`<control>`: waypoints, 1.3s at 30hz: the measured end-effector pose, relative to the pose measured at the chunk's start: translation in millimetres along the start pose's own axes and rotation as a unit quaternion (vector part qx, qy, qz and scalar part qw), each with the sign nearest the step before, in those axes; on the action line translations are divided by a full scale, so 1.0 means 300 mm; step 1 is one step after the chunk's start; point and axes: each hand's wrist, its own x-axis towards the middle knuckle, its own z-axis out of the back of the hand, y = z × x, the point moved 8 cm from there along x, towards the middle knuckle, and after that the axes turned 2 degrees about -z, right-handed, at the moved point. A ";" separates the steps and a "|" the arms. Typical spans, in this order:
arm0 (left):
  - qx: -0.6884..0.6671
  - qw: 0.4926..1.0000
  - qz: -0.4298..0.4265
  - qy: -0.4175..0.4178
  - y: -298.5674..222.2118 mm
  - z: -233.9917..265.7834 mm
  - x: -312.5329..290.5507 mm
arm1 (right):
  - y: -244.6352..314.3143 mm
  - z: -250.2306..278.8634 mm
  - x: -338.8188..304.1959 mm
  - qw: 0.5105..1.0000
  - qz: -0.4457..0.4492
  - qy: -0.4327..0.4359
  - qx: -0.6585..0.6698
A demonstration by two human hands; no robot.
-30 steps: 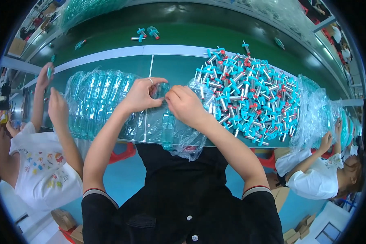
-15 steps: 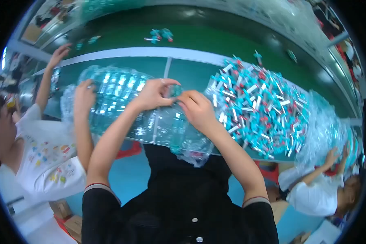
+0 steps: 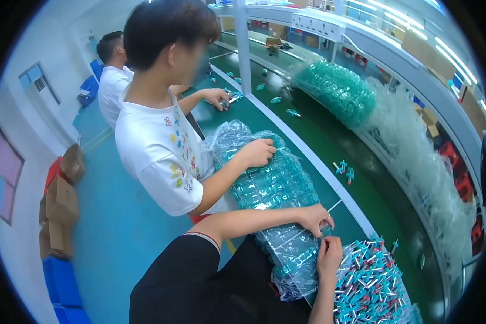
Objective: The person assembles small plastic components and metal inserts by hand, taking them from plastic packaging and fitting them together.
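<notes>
Observed over the green table (image 3: 346,221): left hand (image 3: 315,218), ringed, with fingers bent and thumb drawn in, closed around a small case (image 3: 325,230) of clear, glossy teal plastic. Location of case: between both hands, largely covered by the fingers. Right hand (image 3: 329,255): just beside the left, with fingers curled and tips brought close together at the case; not possible to tell whether anything is pinched there.

Noted below the hands: crinkled, transparent plastic bag (image 3: 291,285), thin and shiny, with a long, ribbed teal case (image 3: 299,263) lying on it. Adjoining to the left: packed rows of similar cases (image 3: 278,186), hard-edged and reflective beneath loose film, with a co-worker's hand (image 3: 258,153) resting on top.

To the right: dense heap of slim parts (image 3: 370,283), with smooth silvery metal tubes, matte teal collars and red ends, tangled at all angles. Beyond the flat white strip (image 3: 329,186): smooth, dark green belt (image 3: 386,213), carrying a few scattered parts (image 3: 344,170). On the far side: bulging bundle of teal plastic (image 3: 337,93) and a long, rumpled mass of milky film (image 3: 429,162).
</notes>
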 end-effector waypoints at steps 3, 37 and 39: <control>-0.003 1.000 -0.012 -0.003 0.005 -0.006 0.028 | 0.000 0.019 -0.007 0.999 0.001 -0.035 -0.018; -0.032 0.990 0.135 0.014 0.161 0.067 0.020 | -0.038 -0.048 0.030 0.987 0.006 -0.118 -0.105; -0.080 0.985 0.148 0.040 0.148 -0.015 0.054 | -0.061 -0.023 -0.015 0.990 -0.012 -0.086 -0.111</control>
